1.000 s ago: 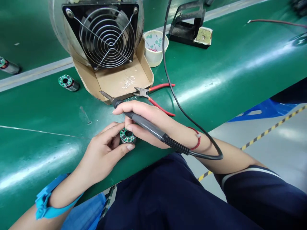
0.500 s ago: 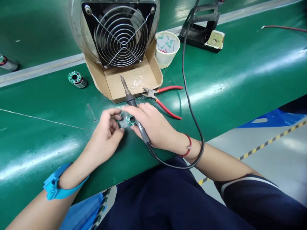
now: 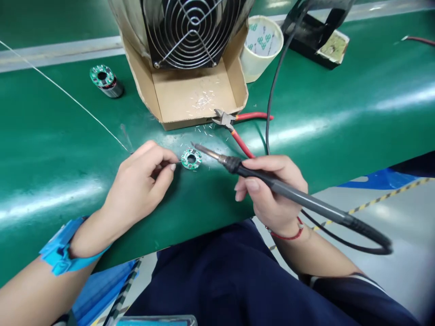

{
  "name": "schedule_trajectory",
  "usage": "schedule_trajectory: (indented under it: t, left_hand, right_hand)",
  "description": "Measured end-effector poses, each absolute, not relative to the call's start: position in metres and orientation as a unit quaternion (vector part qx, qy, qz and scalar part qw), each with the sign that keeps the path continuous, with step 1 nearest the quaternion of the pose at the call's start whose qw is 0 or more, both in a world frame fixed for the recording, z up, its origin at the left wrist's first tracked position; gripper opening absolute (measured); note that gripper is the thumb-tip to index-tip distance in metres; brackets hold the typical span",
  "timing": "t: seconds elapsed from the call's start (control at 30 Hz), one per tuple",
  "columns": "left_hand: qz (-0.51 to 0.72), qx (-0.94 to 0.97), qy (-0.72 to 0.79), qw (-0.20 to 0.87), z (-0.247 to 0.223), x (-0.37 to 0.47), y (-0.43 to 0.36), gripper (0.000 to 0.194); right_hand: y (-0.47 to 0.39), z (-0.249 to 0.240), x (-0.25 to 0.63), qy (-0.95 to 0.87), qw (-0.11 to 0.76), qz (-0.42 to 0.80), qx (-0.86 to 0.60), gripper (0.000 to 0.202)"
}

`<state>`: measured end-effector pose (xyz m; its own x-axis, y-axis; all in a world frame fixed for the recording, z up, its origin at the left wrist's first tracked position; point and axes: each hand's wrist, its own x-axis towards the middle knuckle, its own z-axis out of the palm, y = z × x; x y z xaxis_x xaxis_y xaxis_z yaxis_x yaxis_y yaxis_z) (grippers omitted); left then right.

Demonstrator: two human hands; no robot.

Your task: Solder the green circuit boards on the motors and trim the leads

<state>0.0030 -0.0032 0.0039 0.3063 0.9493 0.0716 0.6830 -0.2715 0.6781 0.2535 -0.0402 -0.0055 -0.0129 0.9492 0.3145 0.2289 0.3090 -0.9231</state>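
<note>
A small round green circuit board [image 3: 186, 164] with a dark centre hole lies on the green bench between my hands. My left hand [image 3: 141, 179] is closed in a pinch on a thin solder wire [image 3: 84, 110], whose short end meets the board's left edge. The rest of the wire runs up to the upper left. My right hand [image 3: 275, 188] grips a soldering iron [image 3: 285, 189] like a pen. Its tip points left, just above the board's upper right edge; whether it touches I cannot tell.
Behind the board stand a fan [image 3: 193, 34] and a cardboard tray [image 3: 166, 97] holding wire clippings. Red-handled cutters [image 3: 224, 118] rest at the tray's front. A tape roll [image 3: 261, 50], an iron stand with sponge [image 3: 331, 50] and a board-topped cylinder [image 3: 108, 83] stand farther back.
My right hand has moved right, off the circuit board, and now holds the iron in a pen grip, tip toward the board. My left hand has brought the wire end to the board.
</note>
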Motion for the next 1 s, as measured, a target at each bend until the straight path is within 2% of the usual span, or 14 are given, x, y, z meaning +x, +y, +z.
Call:
schedule_trajectory:
  t: [0.33, 0.67, 0.83, 1.0]
  left_hand:
    - [0.261, 0.775, 0.520, 0.248, 0.001, 0.005, -0.002, 0.013]
    - [0.259, 0.736, 0.533, 0.326, -0.004, 0.011, -0.002, 0.010]
    - [0.252, 0.748, 0.493, 0.367, -0.011, 0.008, 0.002, 0.040]
    - [0.243, 0.759, 0.490, 0.352, -0.014, 0.009, 0.002, 0.039]
  right_hand:
    - [-0.047, -0.013, 0.249, -0.580, 0.533, 0.396, -0.472, 0.011]
    - [-0.049, -0.011, 0.253, -0.606, 0.512, 0.383, -0.473, 0.014]
    - [-0.046, -0.009, 0.256, -0.618, 0.512, 0.371, -0.467, 0.014]
    - [-0.041, -0.001, 0.253, -0.608, 0.514, 0.382, -0.470, 0.012]
